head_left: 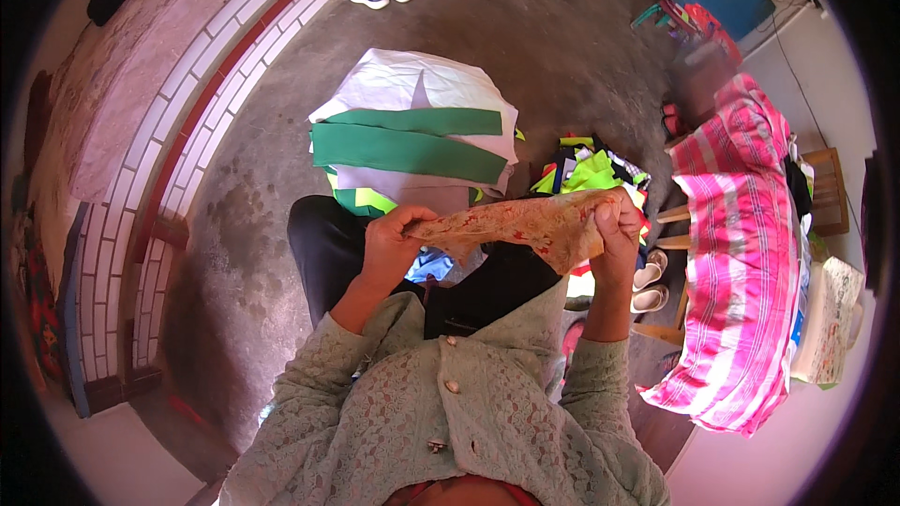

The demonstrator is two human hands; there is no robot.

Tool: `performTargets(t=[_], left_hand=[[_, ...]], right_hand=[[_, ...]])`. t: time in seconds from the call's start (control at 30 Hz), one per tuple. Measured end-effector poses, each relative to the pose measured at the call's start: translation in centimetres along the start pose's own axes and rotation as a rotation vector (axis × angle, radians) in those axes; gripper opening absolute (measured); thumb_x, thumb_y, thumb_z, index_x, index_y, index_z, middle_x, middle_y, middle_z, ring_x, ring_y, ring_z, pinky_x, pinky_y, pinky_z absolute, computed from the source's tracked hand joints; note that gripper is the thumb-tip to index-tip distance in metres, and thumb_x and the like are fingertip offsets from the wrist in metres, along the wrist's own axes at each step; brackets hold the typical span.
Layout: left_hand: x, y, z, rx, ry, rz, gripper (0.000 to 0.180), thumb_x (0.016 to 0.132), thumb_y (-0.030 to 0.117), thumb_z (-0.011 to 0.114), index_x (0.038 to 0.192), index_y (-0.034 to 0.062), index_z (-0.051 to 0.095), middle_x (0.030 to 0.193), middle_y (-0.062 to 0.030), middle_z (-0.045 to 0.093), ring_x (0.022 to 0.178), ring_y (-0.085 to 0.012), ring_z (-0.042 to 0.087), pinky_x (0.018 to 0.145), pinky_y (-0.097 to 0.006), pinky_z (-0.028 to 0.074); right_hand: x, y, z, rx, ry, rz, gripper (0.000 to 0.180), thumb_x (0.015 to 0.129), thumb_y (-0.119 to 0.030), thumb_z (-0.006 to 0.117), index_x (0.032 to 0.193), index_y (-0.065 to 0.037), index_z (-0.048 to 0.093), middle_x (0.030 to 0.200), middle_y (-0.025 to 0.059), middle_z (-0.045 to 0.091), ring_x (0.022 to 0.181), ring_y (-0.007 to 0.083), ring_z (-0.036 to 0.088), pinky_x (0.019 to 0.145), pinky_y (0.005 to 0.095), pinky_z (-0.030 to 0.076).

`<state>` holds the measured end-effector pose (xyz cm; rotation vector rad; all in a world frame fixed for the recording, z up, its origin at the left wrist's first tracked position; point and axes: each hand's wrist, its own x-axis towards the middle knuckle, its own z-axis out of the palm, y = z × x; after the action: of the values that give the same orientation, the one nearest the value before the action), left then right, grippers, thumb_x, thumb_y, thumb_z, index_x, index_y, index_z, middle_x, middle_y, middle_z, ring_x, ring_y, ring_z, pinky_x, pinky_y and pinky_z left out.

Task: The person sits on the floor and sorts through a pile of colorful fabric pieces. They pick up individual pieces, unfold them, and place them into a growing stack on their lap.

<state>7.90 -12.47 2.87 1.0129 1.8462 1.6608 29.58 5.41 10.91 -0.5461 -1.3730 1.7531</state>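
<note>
Landmark: stack of folded white and green cloth panels (412, 135) on the grey concrete floor (525, 28).
Open room: bare floor beyond the stack; a curved white-tiled ledge (234, 65) bounds it left of the stack, a pink striped bag (741, 253) right.
Held thing: thin tan cloth with red floral print (534, 225), crumpled, stretched just below the stack.
Left hand (389, 243): fingers closed, pinching the cloth's left end.
Right hand (614, 225): fingers closed, gripping its right end.

Cloth (525, 223) between hands, folded stack (412, 135) beyond.
</note>
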Motion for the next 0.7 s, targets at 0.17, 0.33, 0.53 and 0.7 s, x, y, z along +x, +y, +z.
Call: performTargets(t=[0.17,0.33,0.53,0.7], left_hand=[[3.9,2.4,-3.5,0.058,0.073,0.043,0.016,0.075,-0.009,0.061,0.088,0.0009,0.064,0.078,-0.0047,0.066,0.069,-0.0089,0.06,0.063,-0.023,0.048],[10.6,8.6,-8.6,0.298,0.358,0.544,0.021,0.069,-0.01,0.059,0.084,0.004,0.062,0.082,-0.0082,0.064,0.077,-0.0227,0.064,0.071,-0.03,0.05],[10.3,9.1,-11.3,0.721,0.556,0.78,0.022,0.062,-0.005,0.061,0.076,0.0118,0.063,0.083,-0.0046,0.063,0.08,-0.0254,0.059,0.071,-0.034,0.047],[6.8,-1.5,-10.5,0.77,0.405,0.512,0.016,0.064,0.0,0.063,0.074,0.0125,0.063,0.082,-0.002,0.063,0.085,-0.0252,0.058,0.075,-0.036,0.045]], right_hand=[[4.7,-0.4,0.7,-0.272,-0.068,-0.084,0.015,0.087,-0.018,0.063,0.089,-0.004,0.057,0.08,-0.0028,0.057,0.074,0.0047,0.049,0.069,0.0196,0.04],[10.4,-0.9,3.5,-0.486,-0.064,-0.483,0.011,0.085,-0.011,0.064,0.09,-0.002,0.059,0.088,0.001,0.057,0.084,0.0103,0.051,0.076,0.0223,0.04],[12.1,3.3,6.1,-1.054,-0.066,-0.885,0.011,0.076,-0.009,0.064,0.086,-0.01,0.06,0.092,0.008,0.058,0.092,0.0271,0.054,0.084,0.0389,0.036],[9.5,11.2,4.8,-1.332,-0.217,-0.73,0.018,0.069,-0.007,0.06,0.087,-0.012,0.06,0.091,0.0067,0.057,0.096,0.0259,0.053,0.085,0.0429,0.033]])
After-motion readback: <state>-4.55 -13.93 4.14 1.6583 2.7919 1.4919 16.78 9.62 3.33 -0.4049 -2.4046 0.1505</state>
